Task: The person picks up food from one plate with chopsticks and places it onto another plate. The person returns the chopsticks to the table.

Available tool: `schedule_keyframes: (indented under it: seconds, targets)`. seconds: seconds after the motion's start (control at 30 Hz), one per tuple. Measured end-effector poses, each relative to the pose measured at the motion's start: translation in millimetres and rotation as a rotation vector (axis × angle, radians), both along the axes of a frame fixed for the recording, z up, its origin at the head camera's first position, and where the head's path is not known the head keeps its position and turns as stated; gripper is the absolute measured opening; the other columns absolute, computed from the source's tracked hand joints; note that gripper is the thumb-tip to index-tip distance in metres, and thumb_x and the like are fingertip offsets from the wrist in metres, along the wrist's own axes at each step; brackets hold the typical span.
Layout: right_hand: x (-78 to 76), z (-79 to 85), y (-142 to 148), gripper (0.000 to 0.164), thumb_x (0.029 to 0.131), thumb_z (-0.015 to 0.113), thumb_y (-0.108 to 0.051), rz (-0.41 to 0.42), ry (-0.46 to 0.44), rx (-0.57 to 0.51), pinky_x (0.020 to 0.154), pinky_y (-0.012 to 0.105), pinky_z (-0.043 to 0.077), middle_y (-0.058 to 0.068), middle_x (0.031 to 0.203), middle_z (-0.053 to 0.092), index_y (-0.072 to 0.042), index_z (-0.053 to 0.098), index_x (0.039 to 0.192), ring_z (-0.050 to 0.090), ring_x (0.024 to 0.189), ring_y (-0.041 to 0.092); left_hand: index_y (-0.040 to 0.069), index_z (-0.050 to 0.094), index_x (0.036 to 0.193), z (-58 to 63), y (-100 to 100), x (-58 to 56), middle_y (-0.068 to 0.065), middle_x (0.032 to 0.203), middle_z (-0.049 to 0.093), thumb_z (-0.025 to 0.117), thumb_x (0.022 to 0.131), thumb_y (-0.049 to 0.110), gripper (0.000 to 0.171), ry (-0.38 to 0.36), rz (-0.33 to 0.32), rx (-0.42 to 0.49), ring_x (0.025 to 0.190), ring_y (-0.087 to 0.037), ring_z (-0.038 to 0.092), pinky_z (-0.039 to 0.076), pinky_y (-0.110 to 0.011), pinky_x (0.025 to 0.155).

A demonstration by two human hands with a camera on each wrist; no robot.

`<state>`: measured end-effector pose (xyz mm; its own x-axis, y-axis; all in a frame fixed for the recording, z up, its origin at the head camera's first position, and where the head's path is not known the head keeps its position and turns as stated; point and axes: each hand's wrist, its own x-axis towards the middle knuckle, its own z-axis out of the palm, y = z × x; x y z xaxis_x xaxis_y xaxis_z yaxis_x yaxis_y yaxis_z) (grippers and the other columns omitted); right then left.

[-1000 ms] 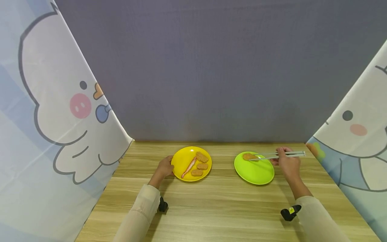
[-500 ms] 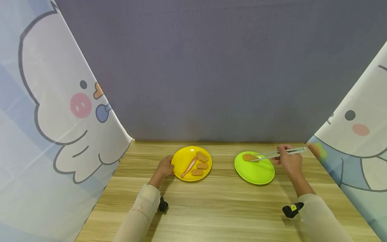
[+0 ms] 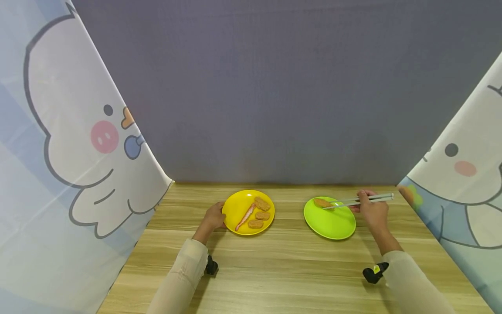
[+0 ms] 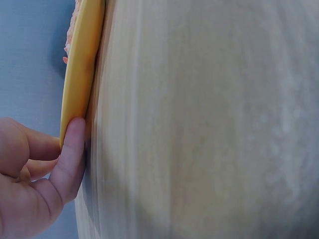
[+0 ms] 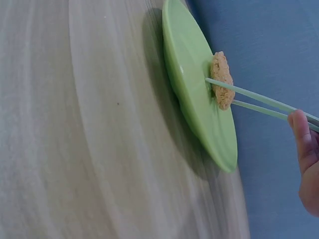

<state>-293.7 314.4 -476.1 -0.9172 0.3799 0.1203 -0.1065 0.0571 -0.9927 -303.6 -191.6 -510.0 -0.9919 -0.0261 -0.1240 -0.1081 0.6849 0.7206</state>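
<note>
On the left, a yellow plate (image 3: 234, 208) holds a pink-and-white shrimp (image 3: 245, 217) and three brown breaded pieces, one being a small nugget (image 3: 262, 216). My left hand (image 3: 214, 216) pinches the plate's left rim between thumb and fingers, as the left wrist view confirms. In my right hand (image 3: 374, 213) is a pair of pale chopsticks (image 3: 365, 201), extended over the green plate (image 3: 330, 224). Their tips lie on either side of a breaded piece (image 5: 223, 79) at that plate's far left part. Whether the tips squeeze it is hard to tell.
Both plates rest on a wood-grain table (image 3: 274, 274), with bare wood between them. A grey cloth wall (image 3: 274, 96) rises behind the table's far edge. Cartoon-printed sheets (image 3: 98, 174) flank both sides. A dark wrist camera (image 3: 375, 272) sits on each sleeve.
My right hand and the chopsticks shifted slightly right, then back left. The breaded piece on the green plate moved slightly left and turned a little. The left hand and yellow plate stayed still.
</note>
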Motion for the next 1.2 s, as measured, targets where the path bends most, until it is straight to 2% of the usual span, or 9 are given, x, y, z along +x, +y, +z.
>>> schedule_keyframes:
  seconds: [0.07,0.2,0.4,0.6,0.8,1.03,1.2]
  targets:
    - [-1.8,-5.7,2,0.019,0.103,0.057,-0.016,-0.031,0.006,-0.041,0.052,0.026,0.06,-0.006,0.068,0.064,-0.013,0.066,0.086,0.072,0.053,0.013,-0.001,0.05,0.146,-0.3,0,-0.2,-0.027,0.129,0.065,0.055,0.09,-0.004,0.056,0.0,-0.002,0.008,0.087,-0.028,0.071,0.063,-0.034,0.063]
    - [-0.1,-7.0,3,0.021,0.102,0.058,-0.015,-0.065,0.025,-0.122,0.05,0.026,0.06,-0.002,0.068,0.065,-0.013,0.067,0.083,0.07,0.05,0.013,0.0,0.05,0.147,-0.8,-1,-0.8,-0.027,0.128,0.066,0.056,0.091,-0.004,0.056,-0.003,-0.003,0.026,0.082,-0.026,0.071,0.063,-0.033,0.061]
    - [-0.4,-8.1,6,0.023,0.101,0.057,-0.013,-0.09,0.026,-0.142,0.049,0.023,0.059,-0.006,0.068,0.067,-0.015,0.068,0.081,0.069,0.049,0.01,0.0,0.051,0.146,-0.7,-2,-1.7,-0.027,0.129,0.065,0.056,0.09,-0.005,0.057,-0.007,-0.006,0.026,0.083,-0.024,0.07,0.063,-0.034,0.061]
    - [0.2,-6.7,8,0.026,0.1,0.056,-0.009,-0.1,0.033,-0.228,0.048,0.026,0.059,-0.004,0.067,0.067,-0.013,0.068,0.077,0.069,0.047,0.013,0.0,0.05,0.147,-1.3,-3,-2.5,-0.027,0.13,0.064,0.056,0.089,-0.005,0.059,-0.009,-0.011,0.022,0.085,-0.026,0.07,0.063,-0.034,0.062]
    - [5.8,-1.7,6,0.02,0.101,0.054,-0.009,-0.109,0.042,-0.238,0.048,0.025,0.058,-0.004,0.064,0.068,-0.008,0.066,0.084,0.069,0.047,0.012,-0.001,0.048,0.148,-0.6,-2,-3.0,-0.029,0.131,0.063,0.056,0.089,-0.005,0.06,-0.017,-0.014,0.047,0.081,-0.025,0.071,0.063,-0.034,0.061]
    - [14.1,6.3,2,0.019,0.101,0.054,-0.005,-0.086,0.105,-0.269,0.048,0.025,0.059,-0.002,0.066,0.068,-0.002,0.064,0.086,0.07,0.048,0.012,-0.001,0.048,0.148,-0.9,-2,-2.3,-0.028,0.132,0.063,0.056,0.089,-0.006,0.06,-0.012,-0.015,0.051,0.078,-0.023,0.071,0.063,-0.033,0.06]
    - [14.1,7.3,-1,0.018,0.101,0.054,-0.003,-0.073,0.133,-0.312,0.049,0.027,0.059,-0.002,0.068,0.069,0.0,0.064,0.087,0.07,0.049,0.014,-0.002,0.048,0.148,-0.7,-2,-1.3,-0.029,0.132,0.063,0.055,0.089,-0.007,0.06,-0.01,-0.012,0.05,0.081,-0.026,0.072,0.063,-0.034,0.061]
